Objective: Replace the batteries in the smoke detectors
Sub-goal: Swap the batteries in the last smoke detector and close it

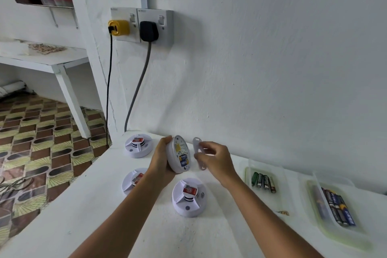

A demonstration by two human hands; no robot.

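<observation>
A detector lies nearest on the counter, trays of batteries to its right. Above it, the left hand grips an open detector on edge; the right hand pinches its plate just beside. Two detectors lie beyond, plugs on the wall.

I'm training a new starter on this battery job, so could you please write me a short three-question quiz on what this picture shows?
1. True or false: the back plate is fitted on the smoke detector held in the left hand.
2. How many smoke detectors lie on the counter?
3. Which tray holds the blue batteries: A) the near tray, B) the far right tray?

Key
1. False: the right hand holds the plate apart from it.
2. Three.
3. B.
</observation>
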